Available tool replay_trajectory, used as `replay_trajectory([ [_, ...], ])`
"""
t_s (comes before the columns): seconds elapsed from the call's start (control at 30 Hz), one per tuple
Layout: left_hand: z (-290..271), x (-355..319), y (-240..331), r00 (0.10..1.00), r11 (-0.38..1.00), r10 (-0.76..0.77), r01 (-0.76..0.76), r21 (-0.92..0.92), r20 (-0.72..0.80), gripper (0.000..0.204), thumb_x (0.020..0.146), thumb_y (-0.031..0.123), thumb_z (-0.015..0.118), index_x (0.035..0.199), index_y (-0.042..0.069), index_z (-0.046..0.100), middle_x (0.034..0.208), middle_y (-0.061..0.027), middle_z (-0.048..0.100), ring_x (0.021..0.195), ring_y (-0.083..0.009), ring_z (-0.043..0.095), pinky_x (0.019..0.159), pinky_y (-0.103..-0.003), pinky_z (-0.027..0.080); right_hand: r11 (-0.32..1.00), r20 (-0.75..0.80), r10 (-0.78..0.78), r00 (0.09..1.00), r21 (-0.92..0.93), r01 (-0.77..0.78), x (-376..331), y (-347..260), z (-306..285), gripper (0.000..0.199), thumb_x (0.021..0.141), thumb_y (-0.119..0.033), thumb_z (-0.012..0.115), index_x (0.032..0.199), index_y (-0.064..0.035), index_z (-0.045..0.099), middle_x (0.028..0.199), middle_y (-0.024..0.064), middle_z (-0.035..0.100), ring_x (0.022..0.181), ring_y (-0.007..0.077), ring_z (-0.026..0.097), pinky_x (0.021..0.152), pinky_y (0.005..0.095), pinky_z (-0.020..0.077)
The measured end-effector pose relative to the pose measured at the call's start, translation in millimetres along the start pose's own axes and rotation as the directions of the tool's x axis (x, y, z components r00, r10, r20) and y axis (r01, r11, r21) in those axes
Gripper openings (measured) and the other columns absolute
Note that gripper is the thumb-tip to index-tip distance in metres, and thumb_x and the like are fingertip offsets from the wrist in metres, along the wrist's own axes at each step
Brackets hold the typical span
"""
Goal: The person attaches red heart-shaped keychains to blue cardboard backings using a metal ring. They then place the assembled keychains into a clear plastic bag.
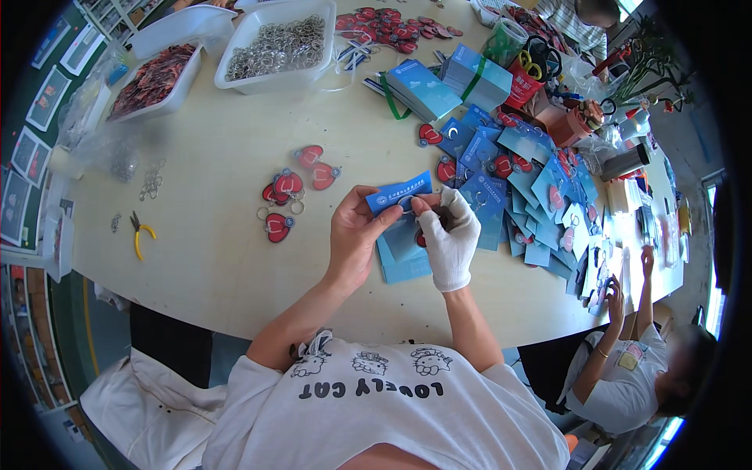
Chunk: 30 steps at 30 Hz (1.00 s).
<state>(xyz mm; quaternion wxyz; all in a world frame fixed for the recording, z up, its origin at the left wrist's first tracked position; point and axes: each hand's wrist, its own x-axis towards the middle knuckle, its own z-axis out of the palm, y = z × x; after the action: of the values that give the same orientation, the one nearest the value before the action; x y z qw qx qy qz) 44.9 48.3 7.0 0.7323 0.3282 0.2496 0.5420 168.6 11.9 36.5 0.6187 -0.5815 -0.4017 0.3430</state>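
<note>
A blue card (399, 193) is pinched between my two hands above the table. My bare left hand (356, 231) grips its left end, fingers behind and thumb in front. My right hand (453, 243), in a white glove with bare fingertips, closes on a metal key ring (406, 204) at the card's lower edge. A red piece shows partly below those fingers, mostly hidden. Under my hands lies a small stack of light-blue cards (403, 262). Red key-ring charms (288, 184) with metal rings lie to the left of my hands.
Yellow-handled pliers (141, 233) and loose rings lie far left. A white tub of metal rings (274, 47) and a tub of red pieces (157, 82) stand behind. Bundled blue cards (423, 88) and a heap of cards with charms (540, 204) lie right. A co-worker's hands (617, 301) are at far right.
</note>
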Motion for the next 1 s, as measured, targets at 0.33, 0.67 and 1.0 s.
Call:
replay_trajectory([
  [0.33,20,-1,-3,0.959,0.981,0.180,-0.192,-0.035,-0.218,0.018,0.087,0.001,0.065,0.099,0.002,0.051,0.092,-0.0037,0.060,0.088,-0.0080,0.056,0.082,-0.025,0.044,0.982,0.005,-0.105,0.994,-0.160,0.104,3,14,13,0.042,0.077,0.002,0.065,0.117,0.0002,0.052,0.082,0.0018,0.056,0.060,0.0061,0.044,0.055,0.0215,0.0412],
  [0.67,15,5,4,0.961,0.988,0.109,-0.133,-0.080,-0.252,0.014,0.088,0.008,0.066,0.094,0.004,0.054,0.087,-0.0015,0.059,0.082,-0.0064,0.055,0.077,-0.023,0.044,0.976,0.074,-0.041,0.996,-0.210,0.056,10,3,13,0.037,0.075,-0.002,0.068,0.109,0.0010,0.054,0.075,-0.0007,0.052,0.057,0.0043,0.038,0.051,0.0213,0.0367],
  [1.0,8,12,13,0.993,0.993,0.046,-0.034,0.113,-0.106,0.016,0.088,0.011,0.067,0.094,0.002,0.056,0.086,-0.0008,0.059,0.080,-0.0053,0.055,0.073,-0.021,0.045,0.944,0.159,-0.038,0.987,-0.319,0.087,12,-12,5,0.032,0.075,-0.003,0.066,0.105,-0.0003,0.055,0.068,-0.0046,0.049,0.056,0.0021,0.035,0.050,0.0193,0.0319],
])
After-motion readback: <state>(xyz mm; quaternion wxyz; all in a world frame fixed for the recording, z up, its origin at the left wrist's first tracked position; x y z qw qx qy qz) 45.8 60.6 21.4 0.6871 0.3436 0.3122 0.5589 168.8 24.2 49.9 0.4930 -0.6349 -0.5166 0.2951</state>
